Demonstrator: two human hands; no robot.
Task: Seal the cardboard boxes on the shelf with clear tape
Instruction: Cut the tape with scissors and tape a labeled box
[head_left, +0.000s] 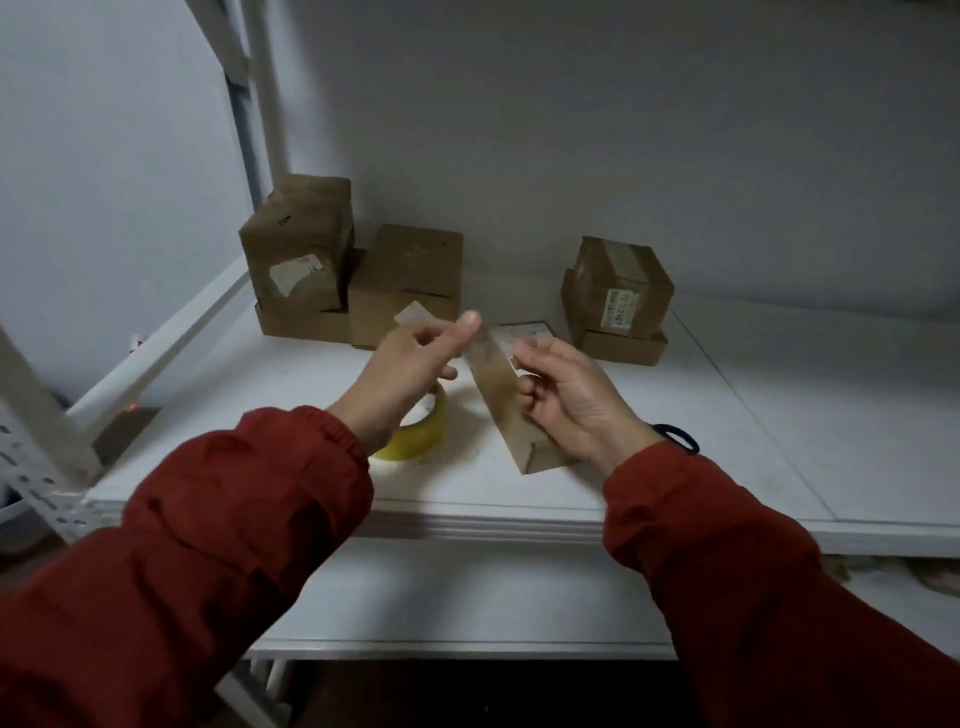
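Note:
A narrow flat cardboard box lies on the white shelf in front of me. My left hand pinches one end of a strip of clear tape, raised above the shelf. My right hand pinches the strip's other end over the box and hides part of the box's right side. A roll of yellowish clear tape lies flat on the shelf under my left wrist.
Stacked cardboard boxes stand at the back left, one more box beside them, and another stack at the back right. A white upright post and perforated frame border the left side.

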